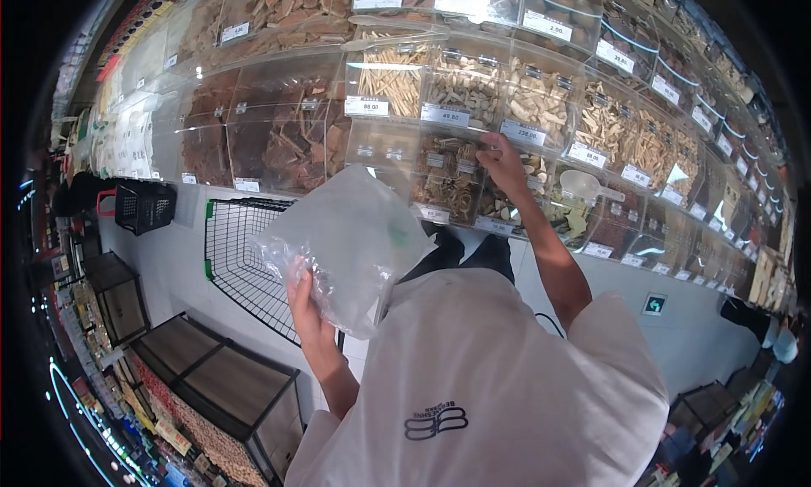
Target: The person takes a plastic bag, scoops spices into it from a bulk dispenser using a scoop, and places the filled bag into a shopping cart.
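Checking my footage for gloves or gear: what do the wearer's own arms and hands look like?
The left hand and right hand are bare, with no gloves covering the fingers and no wristbands visible. Both forearms are uncovered, below short, loose white sleeves. They belong to a white shirt with a dark printed logo.

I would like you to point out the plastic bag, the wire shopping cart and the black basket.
Plastic bag [351, 242]: head view, middle of its pale side.
Wire shopping cart [242, 255]: head view, mesh of its wall.
Black basket [147, 208]: head view, its outer wall.
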The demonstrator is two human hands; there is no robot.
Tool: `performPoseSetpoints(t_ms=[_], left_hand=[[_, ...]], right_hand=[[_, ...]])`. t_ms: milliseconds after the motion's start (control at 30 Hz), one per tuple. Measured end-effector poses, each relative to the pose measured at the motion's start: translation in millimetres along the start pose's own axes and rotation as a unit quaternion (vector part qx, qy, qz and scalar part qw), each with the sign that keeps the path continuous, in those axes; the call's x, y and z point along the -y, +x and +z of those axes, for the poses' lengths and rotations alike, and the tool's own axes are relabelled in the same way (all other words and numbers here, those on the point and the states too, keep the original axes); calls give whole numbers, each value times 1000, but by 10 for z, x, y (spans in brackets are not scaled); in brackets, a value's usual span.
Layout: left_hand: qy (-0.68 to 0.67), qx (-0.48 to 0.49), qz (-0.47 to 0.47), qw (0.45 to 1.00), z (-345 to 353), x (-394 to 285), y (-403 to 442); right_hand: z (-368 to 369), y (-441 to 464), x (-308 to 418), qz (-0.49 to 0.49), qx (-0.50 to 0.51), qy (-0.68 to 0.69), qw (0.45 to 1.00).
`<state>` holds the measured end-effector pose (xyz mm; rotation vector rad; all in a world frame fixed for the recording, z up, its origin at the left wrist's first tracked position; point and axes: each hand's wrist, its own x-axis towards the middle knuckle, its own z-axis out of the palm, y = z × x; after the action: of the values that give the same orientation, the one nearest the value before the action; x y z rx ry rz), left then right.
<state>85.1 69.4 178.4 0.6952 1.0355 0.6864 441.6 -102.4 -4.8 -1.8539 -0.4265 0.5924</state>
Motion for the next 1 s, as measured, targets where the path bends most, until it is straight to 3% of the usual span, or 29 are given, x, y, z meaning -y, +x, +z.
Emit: performPoseSetpoints(t_ms=[67, 467, 667, 767, 867, 1000], left_hand=[[0, 2, 1, 1000, 17, -7, -4], [-5, -35, 18, 999, -71, 40, -175], [3, -43, 21, 999, -36, 58, -206], [5, -40, 19, 999, -13, 63, -218], [1, -41, 12, 999, -47, 74, -205], [6, -33, 14, 999, -43, 63, -188]], right_hand=[[35, 79, -195, 5, 7, 81, 997], [121, -25, 106, -1, 47, 212, 976], [245, 39, 80, 86, 89, 199, 972], [336, 51, -19, 68, 142, 180, 971], [386, 44, 106, 55, 92, 286, 952], [246, -8, 266, 48, 97, 313, 944]])
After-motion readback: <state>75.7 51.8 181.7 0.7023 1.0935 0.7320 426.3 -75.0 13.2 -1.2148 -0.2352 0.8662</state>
